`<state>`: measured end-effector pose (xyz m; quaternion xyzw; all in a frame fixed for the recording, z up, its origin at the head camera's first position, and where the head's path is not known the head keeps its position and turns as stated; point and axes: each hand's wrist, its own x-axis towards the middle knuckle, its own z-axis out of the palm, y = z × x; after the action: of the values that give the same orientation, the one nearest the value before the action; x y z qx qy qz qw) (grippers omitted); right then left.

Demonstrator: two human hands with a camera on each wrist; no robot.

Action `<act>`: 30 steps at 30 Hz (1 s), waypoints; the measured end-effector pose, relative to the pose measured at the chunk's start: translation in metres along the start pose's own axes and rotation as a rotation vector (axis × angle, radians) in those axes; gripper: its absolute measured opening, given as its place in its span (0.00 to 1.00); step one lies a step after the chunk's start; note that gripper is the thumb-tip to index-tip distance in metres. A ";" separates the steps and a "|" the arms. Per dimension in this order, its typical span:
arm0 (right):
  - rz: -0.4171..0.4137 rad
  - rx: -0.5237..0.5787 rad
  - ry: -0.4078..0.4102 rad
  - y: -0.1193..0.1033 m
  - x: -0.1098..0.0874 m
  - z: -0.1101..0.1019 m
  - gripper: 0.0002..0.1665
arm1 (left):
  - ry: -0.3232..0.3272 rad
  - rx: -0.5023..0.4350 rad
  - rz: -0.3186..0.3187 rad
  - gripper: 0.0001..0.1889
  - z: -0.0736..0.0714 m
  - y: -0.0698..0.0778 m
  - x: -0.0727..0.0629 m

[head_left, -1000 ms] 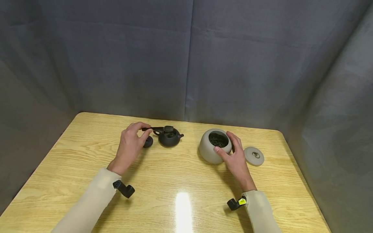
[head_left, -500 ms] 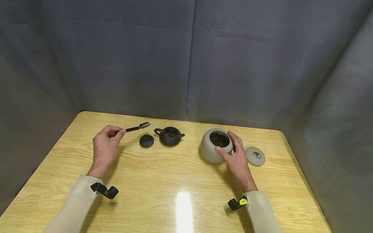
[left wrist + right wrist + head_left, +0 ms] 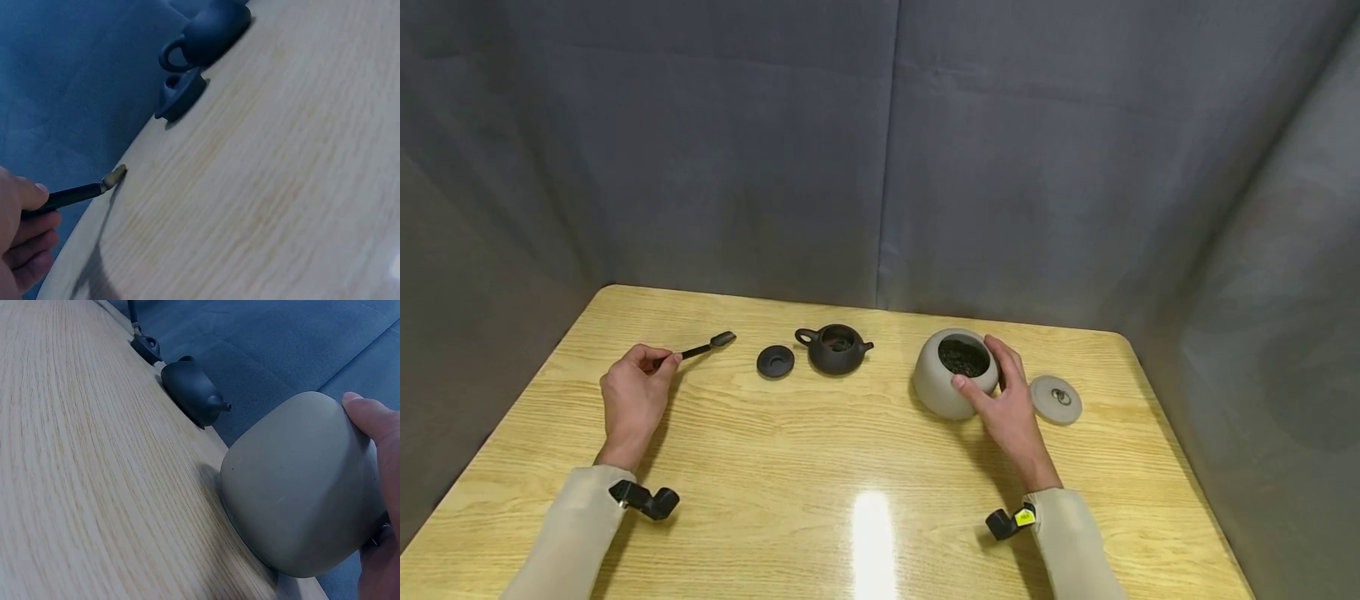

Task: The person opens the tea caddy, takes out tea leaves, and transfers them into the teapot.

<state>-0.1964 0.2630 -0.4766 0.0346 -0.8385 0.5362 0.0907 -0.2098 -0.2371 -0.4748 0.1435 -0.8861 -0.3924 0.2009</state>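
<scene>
My left hand (image 3: 634, 400) pinches a small tea scoop (image 3: 697, 350) by its black handle, at the left of the table. In the left wrist view the tip of the tea scoop (image 3: 114, 177) meets its shadow on the wood. My right hand (image 3: 1011, 408) grips the rim and side of a round grey tea jar (image 3: 932, 383), with dark tea leaves (image 3: 962, 358) inside. Between the hands stands a small black teapot (image 3: 835, 360), uncovered, some leaves visible within. Its black lid (image 3: 775, 362) lies left of the handle.
The grey jar lid (image 3: 1056, 400), with a ring on top, lies to the right of the jar. Grey curtains (image 3: 760, 167) hang behind and beside the wooden table (image 3: 790, 483). A camera is strapped to each wrist.
My left hand has drawn the tea scoop away from above the teapot, to the left and lower toward the table. My right hand and the jar have stayed in place.
</scene>
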 end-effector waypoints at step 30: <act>0.015 0.014 -0.005 0.000 0.001 -0.001 0.50 | -0.185 0.375 0.263 0.12 0.005 -0.011 -0.006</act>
<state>-0.1978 0.2637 -0.4760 0.0306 -0.8352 0.5425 0.0843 -0.2061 -0.2389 -0.4879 0.0251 -0.9691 -0.2027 0.1382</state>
